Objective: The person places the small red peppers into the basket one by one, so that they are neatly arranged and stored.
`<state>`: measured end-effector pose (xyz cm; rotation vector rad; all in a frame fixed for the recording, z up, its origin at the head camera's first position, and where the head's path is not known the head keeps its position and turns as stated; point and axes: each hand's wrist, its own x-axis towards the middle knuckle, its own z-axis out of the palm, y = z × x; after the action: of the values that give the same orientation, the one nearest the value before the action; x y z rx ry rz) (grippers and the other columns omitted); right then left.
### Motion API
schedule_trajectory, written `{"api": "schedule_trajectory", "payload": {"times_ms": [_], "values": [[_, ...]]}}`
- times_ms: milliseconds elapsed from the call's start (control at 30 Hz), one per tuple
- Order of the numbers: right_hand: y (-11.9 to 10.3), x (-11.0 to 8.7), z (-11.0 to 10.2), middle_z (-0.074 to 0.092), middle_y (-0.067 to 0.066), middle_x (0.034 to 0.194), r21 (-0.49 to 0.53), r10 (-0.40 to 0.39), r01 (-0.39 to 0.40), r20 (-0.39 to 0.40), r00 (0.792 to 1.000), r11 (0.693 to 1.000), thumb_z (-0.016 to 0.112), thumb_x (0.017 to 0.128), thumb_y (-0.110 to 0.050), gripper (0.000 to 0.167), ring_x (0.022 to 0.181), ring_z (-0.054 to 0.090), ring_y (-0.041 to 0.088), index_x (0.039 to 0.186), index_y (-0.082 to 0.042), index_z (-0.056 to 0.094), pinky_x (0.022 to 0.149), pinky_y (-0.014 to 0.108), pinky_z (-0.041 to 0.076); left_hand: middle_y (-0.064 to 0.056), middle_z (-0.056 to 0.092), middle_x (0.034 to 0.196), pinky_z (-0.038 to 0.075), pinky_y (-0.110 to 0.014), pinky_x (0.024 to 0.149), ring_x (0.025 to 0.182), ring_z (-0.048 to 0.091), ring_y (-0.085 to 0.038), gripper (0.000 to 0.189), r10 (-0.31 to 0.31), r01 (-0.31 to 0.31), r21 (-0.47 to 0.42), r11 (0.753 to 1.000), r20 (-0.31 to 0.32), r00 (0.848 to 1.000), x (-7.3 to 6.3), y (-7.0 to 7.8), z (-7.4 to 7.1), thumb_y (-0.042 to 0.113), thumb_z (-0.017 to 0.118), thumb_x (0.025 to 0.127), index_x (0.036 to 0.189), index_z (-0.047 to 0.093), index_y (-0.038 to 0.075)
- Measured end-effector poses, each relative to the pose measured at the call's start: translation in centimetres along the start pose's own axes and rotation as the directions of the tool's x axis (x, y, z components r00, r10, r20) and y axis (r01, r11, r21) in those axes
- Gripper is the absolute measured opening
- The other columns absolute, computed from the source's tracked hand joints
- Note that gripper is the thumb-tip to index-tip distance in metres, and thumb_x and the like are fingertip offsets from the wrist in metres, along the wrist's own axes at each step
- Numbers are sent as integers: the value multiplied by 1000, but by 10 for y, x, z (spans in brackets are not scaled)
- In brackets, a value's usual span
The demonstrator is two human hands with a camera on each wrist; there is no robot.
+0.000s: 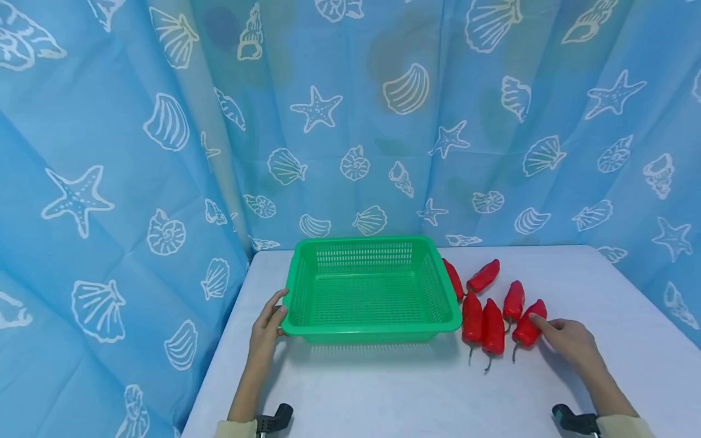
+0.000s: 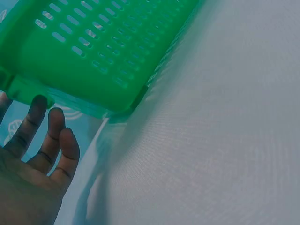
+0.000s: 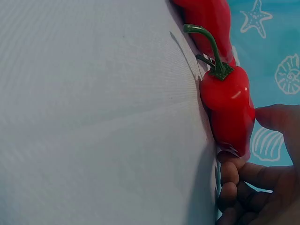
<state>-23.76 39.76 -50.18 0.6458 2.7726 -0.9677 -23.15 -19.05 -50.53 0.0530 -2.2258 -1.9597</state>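
A green plastic basket [image 1: 361, 333] with slotted walls stands on the white table. My left hand [image 1: 268, 319] is at its left rim, fingertips touching the edge near the front corner. In the left wrist view the loosely extended fingers [image 2: 60, 123] reach up to the rim from below. My right hand [image 1: 572, 342] pinches a red pepper [image 1: 527, 331] at the right end of a group of peppers. The right wrist view has the thumb on the side of this pepper [image 3: 229, 108] and the other fingers by its tip. Its green stem [image 3: 211, 42] points away from the hand.
Several other red peppers lie right of the basket, among them one pepper [image 1: 493, 328] with its stem toward me and one pepper [image 1: 484, 276] farther back. A blue curtain [image 1: 350, 121] with white shell prints hangs behind and left of the white table [image 1: 383, 389].
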Motion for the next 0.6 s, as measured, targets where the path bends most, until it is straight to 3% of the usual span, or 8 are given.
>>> {"api": "schedule_trajectory", "payload": {"times_ms": [67,200,433,600], "values": [[0,0,0,47,39,118,11,3,-3,-2,1000,1000,60,94,-55,85,109,48,53,128,21,42,76,49,54,-7,51,141,50,-41,87,109,54,-23,45,-12,12,1,1000,12,1000,-3,8,0,44,50,105,148,48,32],[-2,1,1,48,38,116,23,16,-16,-13,1000,1000,60,93,-55,85,107,49,52,127,21,43,75,49,54,-11,54,132,49,-46,88,102,55,-21,44,-28,28,-1,1000,15,999,-3,9,1,40,48,106,149,46,30],[-5,1,5,50,37,110,23,37,-36,-46,998,999,61,93,-51,79,103,50,50,122,21,46,72,47,53,-9,55,124,52,-39,81,97,56,-22,45,-7,7,-13,1000,3,1000,0,-3,2,46,51,104,147,48,35],[-4,3,5,47,37,117,66,85,-83,-32,996,994,64,92,-49,79,109,47,52,125,20,43,76,50,53,-10,56,123,51,-40,81,94,56,-21,45,-19,19,4,1000,5,1000,1,0,1,45,50,104,148,47,36]]}}
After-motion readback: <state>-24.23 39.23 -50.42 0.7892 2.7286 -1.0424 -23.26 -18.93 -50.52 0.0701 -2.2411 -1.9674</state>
